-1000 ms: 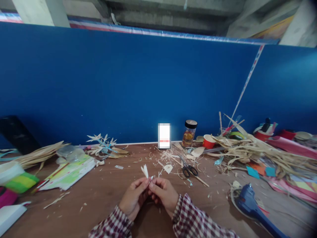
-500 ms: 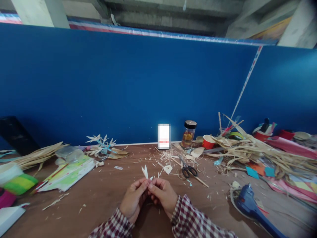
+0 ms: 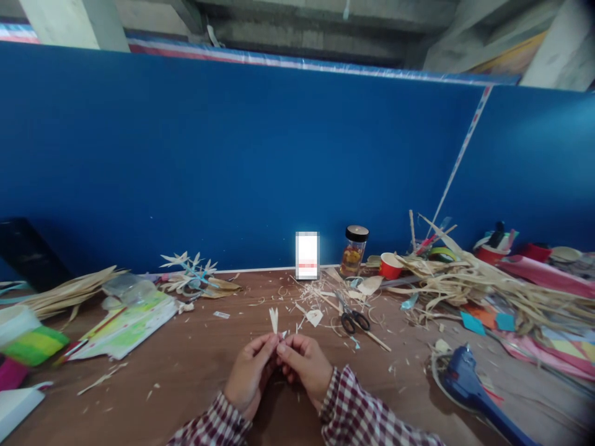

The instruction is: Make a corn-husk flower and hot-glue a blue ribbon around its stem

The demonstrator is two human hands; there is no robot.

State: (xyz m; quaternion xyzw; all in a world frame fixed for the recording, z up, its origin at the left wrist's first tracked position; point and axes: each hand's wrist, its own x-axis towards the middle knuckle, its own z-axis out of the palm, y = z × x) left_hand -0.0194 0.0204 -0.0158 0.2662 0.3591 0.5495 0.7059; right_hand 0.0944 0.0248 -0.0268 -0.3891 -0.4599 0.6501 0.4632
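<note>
My left hand point(image 3: 251, 375) and right hand point(image 3: 304, 365) meet fingertip to fingertip above the wooden table point(image 3: 195, 371), both pinched closed on the base of a small pale petal piece point(image 3: 274, 319). Its pointed leaves stand upright just above my fingertips, between the two thumbs. Checked sleeves cover both wrists.

Near the right hand, a blue glue gun point(image 3: 469, 387) lies on the table, well apart from the grip. Just beyond my fingers, loose pale shavings point(image 3: 302, 297) are scattered, with one cut petal shape point(image 3: 315, 316) among them. Black-handled scissors point(image 3: 356, 320) lie to the right of these, beside a thin wooden stick point(image 3: 376, 339).

To the left, a printed paper sheet point(image 3: 125, 322) lies flat; beyond it, a finished spiky straw flower point(image 3: 193, 269) rests near the wall.

Further right, a heap of straw strips point(image 3: 474, 285) covers coloured paper. At the back edge stand a glass jar point(image 3: 354, 251) with a black lid, holding something amber, and a red paper cup point(image 3: 389, 266) whose contents I cannot tell. The blue partition point(image 3: 232, 161) closes the far side.
</note>
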